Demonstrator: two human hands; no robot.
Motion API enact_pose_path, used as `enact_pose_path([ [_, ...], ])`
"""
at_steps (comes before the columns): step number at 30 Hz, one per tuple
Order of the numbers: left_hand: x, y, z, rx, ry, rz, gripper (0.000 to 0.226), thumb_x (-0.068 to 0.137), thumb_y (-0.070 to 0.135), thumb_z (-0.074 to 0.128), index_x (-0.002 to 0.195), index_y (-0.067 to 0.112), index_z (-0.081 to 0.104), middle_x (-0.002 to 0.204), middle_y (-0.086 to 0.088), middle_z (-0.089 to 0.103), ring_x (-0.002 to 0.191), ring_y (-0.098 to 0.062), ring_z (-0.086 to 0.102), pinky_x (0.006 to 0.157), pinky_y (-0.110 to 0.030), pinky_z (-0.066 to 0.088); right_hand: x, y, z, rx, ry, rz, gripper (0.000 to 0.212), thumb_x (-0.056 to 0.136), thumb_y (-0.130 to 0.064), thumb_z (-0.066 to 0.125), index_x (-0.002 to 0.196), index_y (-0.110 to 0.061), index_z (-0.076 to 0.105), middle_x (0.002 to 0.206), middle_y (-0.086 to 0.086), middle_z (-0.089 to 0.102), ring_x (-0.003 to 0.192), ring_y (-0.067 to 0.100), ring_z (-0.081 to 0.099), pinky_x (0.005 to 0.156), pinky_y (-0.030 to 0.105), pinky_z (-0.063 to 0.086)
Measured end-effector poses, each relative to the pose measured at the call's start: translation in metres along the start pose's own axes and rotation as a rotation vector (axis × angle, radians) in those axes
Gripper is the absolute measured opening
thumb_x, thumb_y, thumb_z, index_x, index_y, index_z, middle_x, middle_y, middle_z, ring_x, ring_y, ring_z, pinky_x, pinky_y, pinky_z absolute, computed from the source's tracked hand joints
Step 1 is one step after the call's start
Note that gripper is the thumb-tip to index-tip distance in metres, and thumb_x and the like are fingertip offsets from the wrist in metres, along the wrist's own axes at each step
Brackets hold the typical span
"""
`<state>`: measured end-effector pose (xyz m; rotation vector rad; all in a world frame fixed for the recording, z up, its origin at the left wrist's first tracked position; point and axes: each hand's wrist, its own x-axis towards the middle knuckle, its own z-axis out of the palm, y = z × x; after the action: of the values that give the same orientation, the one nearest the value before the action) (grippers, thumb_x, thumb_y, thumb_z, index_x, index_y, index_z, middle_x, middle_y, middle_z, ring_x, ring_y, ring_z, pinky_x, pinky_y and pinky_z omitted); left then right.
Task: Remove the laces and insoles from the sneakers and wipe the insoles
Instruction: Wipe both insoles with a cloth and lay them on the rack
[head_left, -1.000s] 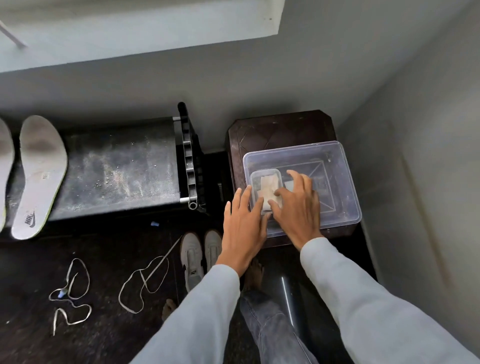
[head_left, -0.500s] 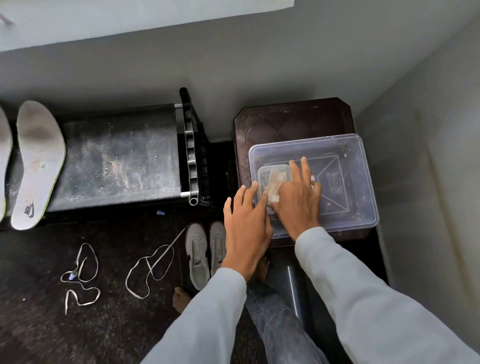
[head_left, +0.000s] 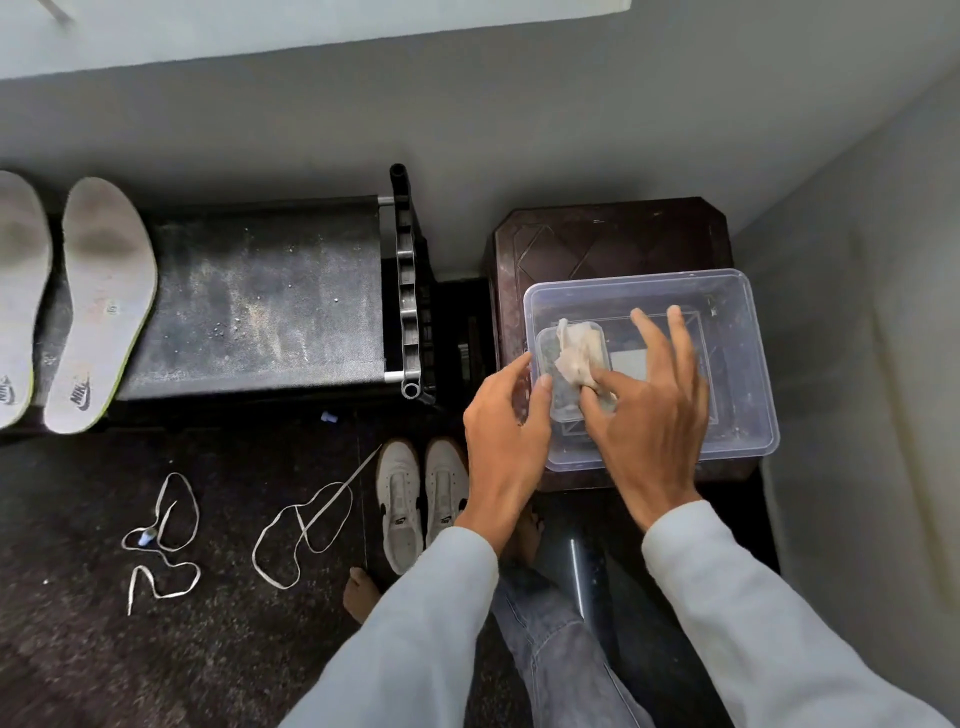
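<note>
A: Wipe status?
B: The crumpled beige cloth (head_left: 576, 353) is limp and light. The right hand (head_left: 649, 410) pinches one fold over the small clear tub (head_left: 545, 353), at the left side of the clear plastic box (head_left: 753, 364). The left hand (head_left: 506, 436) is alongside; I cannot tell its grip.

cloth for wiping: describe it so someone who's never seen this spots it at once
On the dark stool in the right corner sits a clear box, with a small tub inside it. The cloth is the beige scrap over that tub, pinched by the right hand, the only crumpled thing in the box.
</note>
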<state>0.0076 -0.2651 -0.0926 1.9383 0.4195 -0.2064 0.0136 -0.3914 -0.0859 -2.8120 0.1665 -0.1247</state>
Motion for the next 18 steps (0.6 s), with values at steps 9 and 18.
enact_pose_path([
  [9, -0.021, 0.008, -0.047, -0.556, -0.047, -0.211, 0.044, 0.09, 0.016, 0.073, 0.132, 0.019, 0.059, 0.102, -0.006, 0.078, 0.092, -0.012, 0.076, 0.082, -0.026, 0.061, -0.051, -0.051, -0.016, 0.134, 0.004, -0.198, 0.036, 0.081, -0.02, 0.087, 0.116, -0.019, 0.078, 0.152, 0.015, 0.053, 0.15, 0.035, 0.036, 0.109, 0.056, 0.047],
  [18, -0.05, -0.069, -0.187, -0.589, 0.08, -0.307, 0.016, 0.096, 0.016, 0.064, 0.11, 0.011, 0.07, 0.094, -0.01, 0.078, 0.09, -0.024, 0.076, 0.079, -0.037, 0.062, -0.098, -0.174, 0.013, 0.892, -0.518, 0.274, 0.053, 0.091, -0.026, 0.076, 0.141, -0.022, 0.059, 0.127, -0.012, 0.069, 0.115, 0.0, 0.067, 0.092, 0.015, 0.057],
])
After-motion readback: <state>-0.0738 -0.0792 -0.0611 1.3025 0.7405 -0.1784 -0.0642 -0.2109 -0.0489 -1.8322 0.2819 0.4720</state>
